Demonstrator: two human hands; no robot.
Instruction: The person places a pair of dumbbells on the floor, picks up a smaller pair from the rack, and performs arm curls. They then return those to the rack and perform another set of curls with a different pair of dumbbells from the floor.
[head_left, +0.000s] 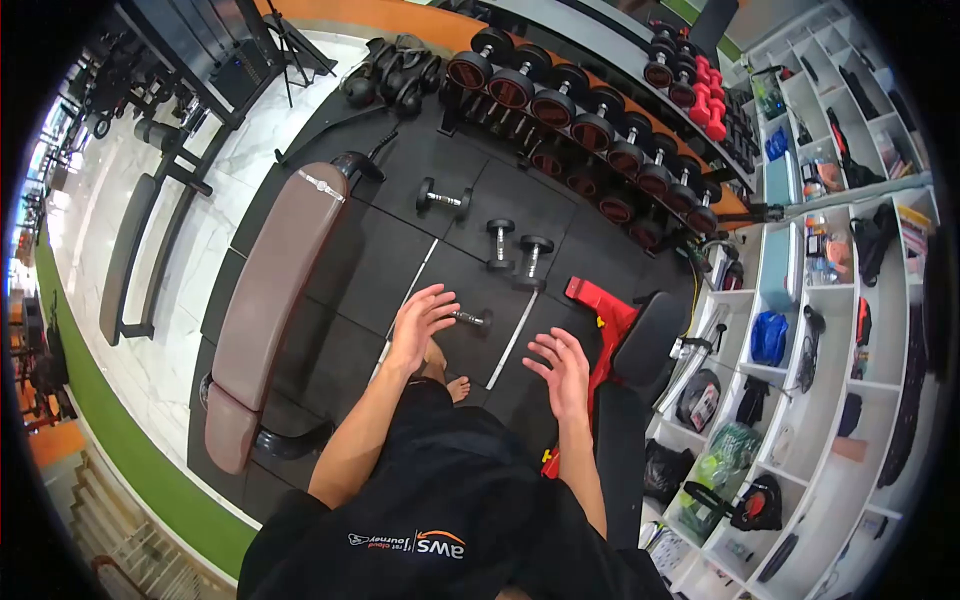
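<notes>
Below, a dumbbell [471, 319] shows between left grip [414, 325] and right grip [566, 374], both loosely spread, empty.

Underfoot, dark rubber matting [335, 265] laid in large squares, marked with two white lines [515, 340]. To the left, white marble tile [178, 375] with grey veining and a bright gloss, edged by a curving green strip [110, 420], then pale steps [98, 500] at lower left. On the matting, a long brownish padded bench [275, 270]. Along the right, white shelving [830, 365] divided into many open compartments. At the top, a low orange band [400, 20].
</notes>
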